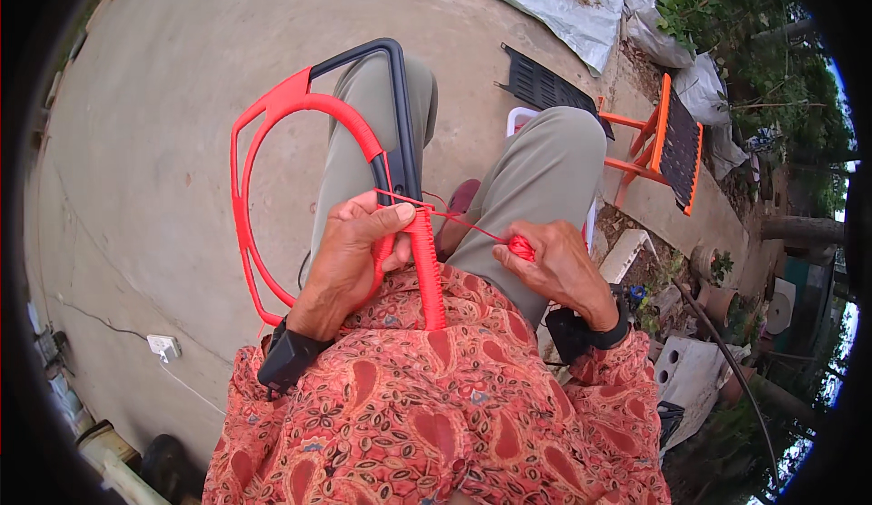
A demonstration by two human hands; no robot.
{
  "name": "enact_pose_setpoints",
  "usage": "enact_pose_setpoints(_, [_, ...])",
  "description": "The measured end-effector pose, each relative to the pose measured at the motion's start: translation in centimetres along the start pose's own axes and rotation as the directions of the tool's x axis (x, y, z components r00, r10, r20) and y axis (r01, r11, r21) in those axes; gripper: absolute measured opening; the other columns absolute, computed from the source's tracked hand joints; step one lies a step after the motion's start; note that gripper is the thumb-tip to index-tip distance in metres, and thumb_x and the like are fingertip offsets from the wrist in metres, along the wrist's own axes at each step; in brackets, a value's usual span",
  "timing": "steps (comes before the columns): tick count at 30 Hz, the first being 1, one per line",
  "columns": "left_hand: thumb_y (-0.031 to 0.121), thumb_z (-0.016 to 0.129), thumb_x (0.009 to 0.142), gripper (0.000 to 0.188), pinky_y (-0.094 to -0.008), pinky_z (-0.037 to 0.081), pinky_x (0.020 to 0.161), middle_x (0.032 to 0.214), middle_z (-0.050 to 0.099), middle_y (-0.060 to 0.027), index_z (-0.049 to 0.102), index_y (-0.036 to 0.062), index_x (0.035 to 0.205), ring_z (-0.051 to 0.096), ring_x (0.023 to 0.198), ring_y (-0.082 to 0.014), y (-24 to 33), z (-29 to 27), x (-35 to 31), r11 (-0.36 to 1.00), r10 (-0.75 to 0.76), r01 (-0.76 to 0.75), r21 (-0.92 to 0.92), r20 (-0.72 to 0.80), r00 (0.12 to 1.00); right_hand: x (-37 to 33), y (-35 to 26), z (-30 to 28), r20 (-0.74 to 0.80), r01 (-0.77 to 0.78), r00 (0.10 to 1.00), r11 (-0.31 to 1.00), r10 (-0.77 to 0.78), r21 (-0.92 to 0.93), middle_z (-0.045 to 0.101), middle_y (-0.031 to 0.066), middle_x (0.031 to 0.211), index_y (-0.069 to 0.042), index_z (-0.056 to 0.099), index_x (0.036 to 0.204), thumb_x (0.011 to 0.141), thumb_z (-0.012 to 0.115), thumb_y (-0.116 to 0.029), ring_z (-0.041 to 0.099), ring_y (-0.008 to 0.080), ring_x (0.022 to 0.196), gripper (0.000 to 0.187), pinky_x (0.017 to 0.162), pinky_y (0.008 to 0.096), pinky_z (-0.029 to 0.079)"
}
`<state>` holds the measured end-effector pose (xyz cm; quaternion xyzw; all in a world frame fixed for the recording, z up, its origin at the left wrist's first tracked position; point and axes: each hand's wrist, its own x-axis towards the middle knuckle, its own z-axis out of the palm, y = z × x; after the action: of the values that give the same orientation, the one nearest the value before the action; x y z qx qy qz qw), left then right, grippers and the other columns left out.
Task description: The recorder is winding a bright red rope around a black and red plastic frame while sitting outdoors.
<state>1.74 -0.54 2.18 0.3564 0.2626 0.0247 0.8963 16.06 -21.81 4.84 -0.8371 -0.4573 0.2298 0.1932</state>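
Observation:
A black metal frame [404,114] with a curved inner loop rests across my lap, much of it wrapped tightly in red cord [427,273]. My left hand [354,237] is closed round the frame where the wrapping ends, its thumb pressing on the top turns. My right hand [559,264], to the right, is closed on a small ball of red cord [520,248]. A taut strand runs from that ball to the wrapped bar by my left thumb. Bare black metal shows along the frame's far and right sides.
To the right stand an orange folding stool [649,146] and a black slatted panel [549,87]. A silvery sheet [545,1] with dry straw lies at the far side. Concrete blocks [690,369] are at the right; a white power socket [163,347] with cables lies on the left floor.

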Motion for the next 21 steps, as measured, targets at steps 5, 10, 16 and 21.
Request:
enact_pose_setpoints(5, [0.007,0.061,0.088,0.011,-0.0209,0.037,0.041,0.074,0.065,-0.0104,0.060,-0.0037,0.092,0.054,0.049,-0.0109,-0.1,-0.8,-0.8,0.999,0.039,-0.041,-0.036,-0.056,0.998,-4.1,6.6,-6.5,-0.191,-0.170,0.876,0.653,0.444,0.738,0.051,-0.0008,0.055,-0.004,0.055,0.071,0.092,0.061,-0.028,0.039,0.0053,0.040,0.033,0.039,0.0227,0.031])
enact_pose_setpoints(10, [0.008,0.062,0.088,0.012,-0.0214,0.037,0.041,0.073,0.065,-0.0101,0.060,-0.0030,0.092,0.054,0.048,-0.0113,0.3,-0.8,-0.5,0.998,0.045,-0.046,-0.049,-0.025,0.999,-11.3,22.1,-10.9,-0.250,0.113,0.583,0.228,0.773,0.967,0.034,-0.0050,0.048,-0.011,0.047,0.072,0.093,0.058,-0.027,0.031,0.0070,0.035,0.029,0.036,0.0228,0.025])
enact_pose_setpoints(16, [0.009,0.065,0.086,0.014,-0.0219,0.038,0.042,0.072,0.064,-0.0096,0.060,-0.0025,0.091,0.054,0.047,-0.0115,0.4,-0.6,-0.8,0.998,0.043,-0.047,-0.051,-0.066,0.997,-6.9,19.3,-9.1,-0.463,-0.291,0.432,0.605,0.774,0.741,0.044,-0.0064,0.060,-0.004,0.058,0.120,0.089,0.065,-0.026,0.035,0.0026,0.044,0.039,0.039,0.0207,0.026])
enact_pose_setpoints(21, [0.008,0.064,0.087,0.013,-0.0205,0.038,0.042,0.073,0.065,-0.0096,0.060,-0.0029,0.092,0.055,0.049,-0.0104,0.0,-1.5,-0.8,0.997,0.054,-0.057,-0.052,-0.050,0.997,0.2,3.2,-7.8,-0.266,-0.212,0.816,0.694,0.513,0.688,0.051,-0.0062,0.066,-0.005,0.065,0.111,0.088,0.066,-0.024,0.039,-0.0006,0.050,0.029,0.042,0.0168,0.028])
